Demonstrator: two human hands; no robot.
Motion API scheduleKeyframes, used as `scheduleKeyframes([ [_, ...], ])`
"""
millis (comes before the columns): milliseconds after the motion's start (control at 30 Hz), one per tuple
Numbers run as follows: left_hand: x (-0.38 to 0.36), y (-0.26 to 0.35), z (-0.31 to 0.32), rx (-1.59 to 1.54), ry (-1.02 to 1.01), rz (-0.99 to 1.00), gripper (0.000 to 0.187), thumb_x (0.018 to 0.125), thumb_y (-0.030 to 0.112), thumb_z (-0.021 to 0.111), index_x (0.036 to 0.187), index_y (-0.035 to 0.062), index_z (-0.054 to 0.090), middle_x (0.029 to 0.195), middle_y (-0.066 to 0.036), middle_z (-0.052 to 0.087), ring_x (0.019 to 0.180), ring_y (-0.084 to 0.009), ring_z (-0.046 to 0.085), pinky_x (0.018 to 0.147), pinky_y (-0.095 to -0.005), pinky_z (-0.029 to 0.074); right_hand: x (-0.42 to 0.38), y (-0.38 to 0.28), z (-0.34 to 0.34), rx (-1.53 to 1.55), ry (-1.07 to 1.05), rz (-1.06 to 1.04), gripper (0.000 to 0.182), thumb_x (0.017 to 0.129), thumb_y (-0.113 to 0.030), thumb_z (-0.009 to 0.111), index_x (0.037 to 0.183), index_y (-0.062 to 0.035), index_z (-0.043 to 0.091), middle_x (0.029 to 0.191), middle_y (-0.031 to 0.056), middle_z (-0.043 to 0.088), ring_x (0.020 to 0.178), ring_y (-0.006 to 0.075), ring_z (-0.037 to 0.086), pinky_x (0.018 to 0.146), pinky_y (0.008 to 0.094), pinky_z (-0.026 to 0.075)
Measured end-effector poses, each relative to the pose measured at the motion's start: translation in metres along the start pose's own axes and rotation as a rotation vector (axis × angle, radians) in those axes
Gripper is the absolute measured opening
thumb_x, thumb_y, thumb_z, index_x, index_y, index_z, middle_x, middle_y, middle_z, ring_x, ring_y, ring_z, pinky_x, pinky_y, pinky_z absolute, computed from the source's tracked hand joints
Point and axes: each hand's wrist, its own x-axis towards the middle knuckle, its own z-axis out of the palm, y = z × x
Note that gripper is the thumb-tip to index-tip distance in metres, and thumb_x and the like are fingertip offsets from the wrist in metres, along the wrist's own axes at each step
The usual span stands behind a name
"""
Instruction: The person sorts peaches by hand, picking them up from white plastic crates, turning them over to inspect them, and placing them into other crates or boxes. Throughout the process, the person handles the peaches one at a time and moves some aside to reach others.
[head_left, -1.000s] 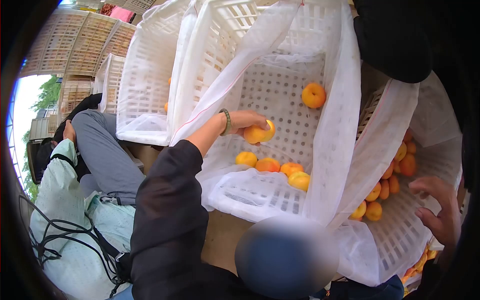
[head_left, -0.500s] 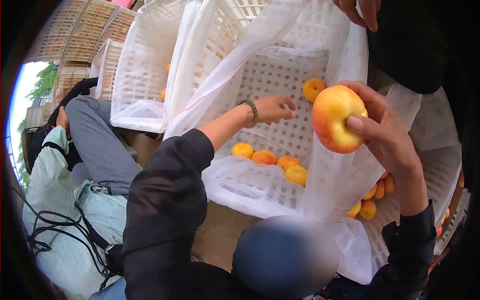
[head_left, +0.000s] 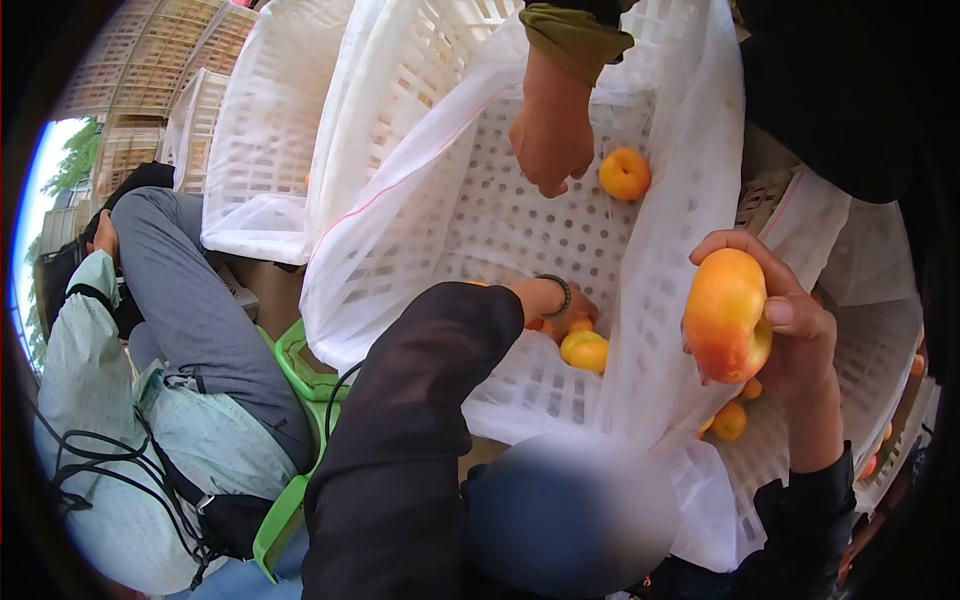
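Observation:
My right hand (head_left: 790, 310) holds a yellow peach (head_left: 727, 315) with a red blush up at the right, its thumb pressed on the side. My left hand (head_left: 578, 303), wearing a dark beaded bracelet (head_left: 562, 291), is down inside a white net-lined crate (head_left: 390, 200). Its fingers curl over a peach in the row at the crate's near side, and the hand and forearm partly hide that row. Just below the fingers lies a yellow peach (head_left: 584, 351). Farther back, against the right wall, sits a single orange peach (head_left: 625, 174).
Another person's hand (head_left: 555, 135) with an olive cuff reaches into the crate from above. At left sits a person in grey trousers (head_left: 205, 290) beside a green plastic seat (head_left: 300, 360). More peaches (head_left: 729, 421) lie in a crate at right. A blurred blue rounded shape (head_left: 570, 510) fills the lower middle.
My left hand has lowered from mid-crate onto the near row of peaches. My right hand has shifted right and down, turning its peach. The other person's hand has come farther into the crate.

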Motion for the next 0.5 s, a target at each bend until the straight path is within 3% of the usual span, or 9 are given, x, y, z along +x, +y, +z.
scheduleKeyframes([
  [67, 0.003, -0.005, -0.009, -0.095, -0.16, 0.027, 0.086, 0.052, 0.024, 0.08, 0.13, 0.0286, 0.046, 0.123, -0.008, 0.052, 0.112, -0.0272, 0.05, 0.097, -0.0386, 0.039, -0.003, 0.002, 0.0, -0.01, 0.024, 0.014, 0.065, 0.063, -0.042, 0.057, 0.111, 0.0005, 0.049, 0.094, 0.0122, 0.058, 0.084, 0.019, 0.061, 0.076, 0.0271, 0.05],
  [200, -0.004, -0.02, -0.017, -0.298, -0.095, -0.071, 0.082, 0.051, 0.024, 0.079, 0.127, 0.0288, 0.048, 0.12, -0.007, 0.054, 0.113, -0.0249, 0.05, 0.095, -0.0391, 0.041, -0.008, 0.004, -0.003, 0.006, 0.008, 0.035, 0.063, 0.066, -0.046, 0.057, 0.108, -0.0004, 0.051, 0.091, 0.0112, 0.058, 0.08, 0.0182, 0.061, 0.073, 0.0265, 0.05],
  [267, -0.011, -0.024, -0.024, -0.613, -0.066, -0.131, 0.062, 0.063, 0.032, 0.073, 0.121, 0.0198, 0.053, 0.117, -0.009, 0.056, 0.106, -0.0262, 0.055, 0.089, -0.0392, 0.045, -0.009, 0.005, 0.0, -0.041, 0.023, 0.023, 0.062, 0.068, -0.05, 0.057, 0.106, -0.0005, 0.052, 0.088, 0.0106, 0.058, 0.077, 0.0173, 0.061, 0.071, 0.0261, 0.05],
  [500, -0.023, -0.013, -0.028, -1.038, -0.027, -0.203, 0.054, 0.069, 0.038, 0.067, 0.117, 0.0159, 0.054, 0.114, -0.011, 0.057, 0.101, -0.0273, 0.057, 0.087, -0.0385, 0.047, -0.014, 0.003, 0.004, -0.08, 0.014, 0.033, 0.062, 0.069, -0.049, 0.057, 0.106, 0.0, 0.052, 0.089, 0.0111, 0.058, 0.078, 0.0168, 0.061, 0.071, 0.0259, 0.05],
])
